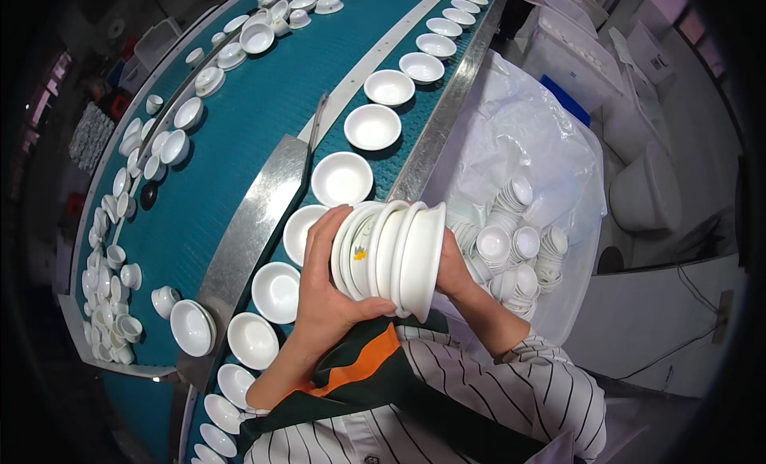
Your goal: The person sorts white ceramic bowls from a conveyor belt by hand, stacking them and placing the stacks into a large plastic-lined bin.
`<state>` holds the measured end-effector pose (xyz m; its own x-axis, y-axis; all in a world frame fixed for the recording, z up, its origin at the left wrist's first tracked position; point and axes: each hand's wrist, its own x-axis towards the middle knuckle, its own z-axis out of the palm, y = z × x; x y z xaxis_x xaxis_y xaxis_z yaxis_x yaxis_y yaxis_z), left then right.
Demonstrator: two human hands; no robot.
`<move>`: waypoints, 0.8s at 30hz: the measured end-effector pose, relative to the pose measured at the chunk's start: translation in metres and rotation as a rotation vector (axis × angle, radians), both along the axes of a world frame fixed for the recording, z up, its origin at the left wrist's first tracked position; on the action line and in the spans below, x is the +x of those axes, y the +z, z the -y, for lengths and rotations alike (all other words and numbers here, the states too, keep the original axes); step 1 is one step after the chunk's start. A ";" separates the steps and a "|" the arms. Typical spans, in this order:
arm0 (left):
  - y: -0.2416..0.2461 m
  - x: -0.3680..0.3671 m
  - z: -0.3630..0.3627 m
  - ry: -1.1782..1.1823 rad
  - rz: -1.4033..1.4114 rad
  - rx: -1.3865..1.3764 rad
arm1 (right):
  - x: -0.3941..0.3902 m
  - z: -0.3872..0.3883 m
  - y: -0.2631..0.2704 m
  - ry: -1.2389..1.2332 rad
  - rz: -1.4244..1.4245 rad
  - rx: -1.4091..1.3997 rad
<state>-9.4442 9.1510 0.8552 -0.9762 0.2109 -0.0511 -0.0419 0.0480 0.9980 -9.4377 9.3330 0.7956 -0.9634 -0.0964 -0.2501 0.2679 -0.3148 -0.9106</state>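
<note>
A nested stack of white bowls [389, 254] lies on its side between my two hands, above the near edge of the belt. My left hand [332, 278] clasps the stack from the left, its thumb along the underside. Behind the stack's right end my right hand [452, 263] supports it, with most of its fingers hidden. One bowl in the stack bears a yellow and grey print. Just past my left hand, a row of single white bowls [342, 178] sits upright on the teal conveyor belt [389, 162].
A lined white bin [574, 284] at the right holds several bowl stacks [508, 248]. A metal divider plate [254, 224] separates the bowl row from a wider belt [239, 135]. Two nested bowls [191, 327] rest on the plate. Cups and bowls [111, 284] crowd the far left edge.
</note>
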 end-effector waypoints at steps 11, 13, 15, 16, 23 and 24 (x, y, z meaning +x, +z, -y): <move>-0.009 0.066 -0.144 -0.509 0.771 0.090 | 0.162 -0.101 0.099 -0.417 0.687 0.048; -0.004 0.078 -0.162 -0.532 0.981 0.172 | 0.173 -0.114 0.122 -0.497 0.849 -0.126; -0.010 0.101 -0.177 -0.558 1.047 0.174 | 0.201 -0.128 0.113 -0.529 0.839 -0.015; -0.015 0.106 -0.182 -0.546 1.098 0.179 | 0.200 -0.132 0.117 -0.539 0.844 -0.016; 0.024 0.098 -0.250 -0.588 1.196 0.151 | 0.195 -0.199 0.150 -0.504 1.138 -0.034; 0.032 0.098 -0.269 -0.544 1.219 0.168 | 0.195 -0.216 0.157 -0.486 1.125 -0.076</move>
